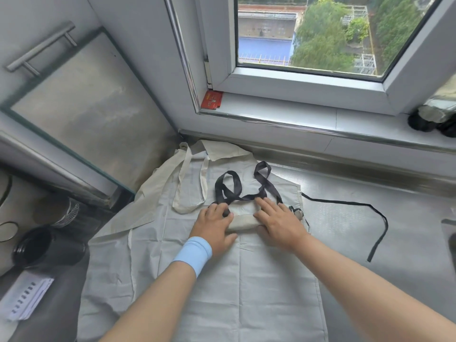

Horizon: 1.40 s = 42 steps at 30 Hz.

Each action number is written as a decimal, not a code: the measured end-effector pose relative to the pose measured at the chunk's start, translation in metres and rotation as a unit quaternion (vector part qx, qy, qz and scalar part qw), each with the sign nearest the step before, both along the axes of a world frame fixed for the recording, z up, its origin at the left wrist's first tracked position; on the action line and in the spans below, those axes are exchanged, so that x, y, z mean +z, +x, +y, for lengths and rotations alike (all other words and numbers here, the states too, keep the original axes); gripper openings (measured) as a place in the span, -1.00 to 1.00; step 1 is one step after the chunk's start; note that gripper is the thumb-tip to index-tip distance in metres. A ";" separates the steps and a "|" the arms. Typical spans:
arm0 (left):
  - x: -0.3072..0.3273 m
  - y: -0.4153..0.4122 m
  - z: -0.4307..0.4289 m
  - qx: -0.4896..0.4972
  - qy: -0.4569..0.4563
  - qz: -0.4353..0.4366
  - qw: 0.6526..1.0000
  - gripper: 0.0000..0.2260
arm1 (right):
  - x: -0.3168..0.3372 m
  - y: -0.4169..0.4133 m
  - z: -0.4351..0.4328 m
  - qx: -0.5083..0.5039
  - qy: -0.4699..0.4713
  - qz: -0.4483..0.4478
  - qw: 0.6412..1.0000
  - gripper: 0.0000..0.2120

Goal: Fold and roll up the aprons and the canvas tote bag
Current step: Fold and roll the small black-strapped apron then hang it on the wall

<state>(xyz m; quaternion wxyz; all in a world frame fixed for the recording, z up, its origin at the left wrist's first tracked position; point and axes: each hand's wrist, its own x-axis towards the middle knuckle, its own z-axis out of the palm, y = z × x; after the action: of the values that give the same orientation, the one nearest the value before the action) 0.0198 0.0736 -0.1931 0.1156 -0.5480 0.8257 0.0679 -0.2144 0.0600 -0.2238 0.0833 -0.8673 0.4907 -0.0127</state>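
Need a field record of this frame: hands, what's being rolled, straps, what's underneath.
left hand: fingers curled over the apron roll; blue wristband
right hand: fingers flat on the roll's right end
black straps: looped just beyond the roll; one trails right across the counter
underneath: pale grey apron, spread out
canvas tote bag: far left, handles lying over the grey apron

A big window (308, 35) sits far right, with daylight and green trees (323, 38) outside. A red packet (211, 99) lies on its white sill (271, 104). A glass panel (81, 107) and a metal handle (40, 49) are on the left. A grey counter (345, 218) is near.
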 end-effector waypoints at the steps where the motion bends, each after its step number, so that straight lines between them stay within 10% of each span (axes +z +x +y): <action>1: 0.004 -0.007 -0.003 -0.004 -0.002 -0.015 1.000 -0.48 | 0.003 0.001 -0.003 0.018 -0.033 0.024 0.999 -0.70; 7: 0.032 -0.021 -0.009 0.053 0.082 0.102 0.990 -0.56 | 0.047 0.008 -0.012 0.040 -0.040 0.022 0.998 -0.66; 15: 0.096 -0.004 -0.016 0.102 0.260 0.215 0.936 -0.84 | 0.164 0.022 -0.020 -0.024 0.211 0.037 0.976 -0.77; 19: 0.123 -0.001 -0.011 0.110 0.296 0.227 0.921 -0.76 | 0.190 0.026 -0.028 0.004 0.116 0.080 0.990 -0.76; 24: 0.150 0.010 0.004 0.264 0.347 0.456 0.776 -0.75 | 0.176 0.026 -0.011 0.079 -0.211 0.030 0.974 -0.53; 28: 0.169 0.013 0.017 0.254 0.404 0.555 0.681 -0.72 | 0.171 0.041 0.019 0.038 -0.227 0.030 0.973 -0.33; 35: 0.180 0.010 0.030 0.231 0.377 0.606 0.661 -0.74 | 0.189 0.052 0.022 -0.008 -0.273 -0.028 0.962 -0.58; 42: 0.184 0.005 0.040 0.240 0.295 0.594 0.709 -0.53 | 0.228 0.057 0.022 -0.180 -0.055 -0.208 0.960 -0.80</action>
<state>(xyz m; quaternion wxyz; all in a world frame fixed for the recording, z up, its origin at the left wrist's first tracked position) 0.0251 0.1136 -0.0090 -0.2637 -0.5124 0.5020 0.6449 -0.1577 0.0824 0.0044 0.1321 -0.7463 0.6088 -0.2345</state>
